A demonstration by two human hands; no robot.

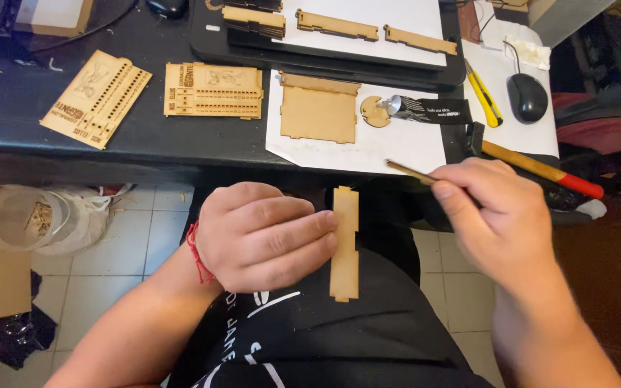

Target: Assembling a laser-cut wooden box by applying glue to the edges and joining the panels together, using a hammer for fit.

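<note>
A black desk (181, 140) fills the top of the view, and everything here is placed against it. On its far edge lies a dark tray (325, 61) bearing white paper and three notched wooden strips (337, 25). On the desk's near side, right of middle, lies a white sheet (368, 151); on it sit a half-built wooden box (318, 115), a small round disc (375, 113) and a black glue tube (425, 110) whose nozzle touches the disc. Left of the sheet on the desk are two engraved wooden panels (212, 90) with rows of slots, one square to the edge, the other (95, 98) turned askew. At the desk's right end a white pad holds a black mouse (526, 97) and a yellow knife (483, 93); a hammer (533, 167) with a wooden, red-tipped handle lies at the near right corner.

Below the desk's near edge, over the person's lap, the left hand (260, 237) is curled, its fingertips pressed to the left edge of an upright notched strip (344, 243), which it holds over the black shirt; the thumb is hidden, so the grip behind cannot be told. The right hand (497, 215), just under the desk's right corner, has its fingers pinched shut on a thin stick (411, 171), perhaps a brush or a file, whose tip points up-left over the sheet's near edge. A red cord (197, 253) circles the left wrist.
</note>
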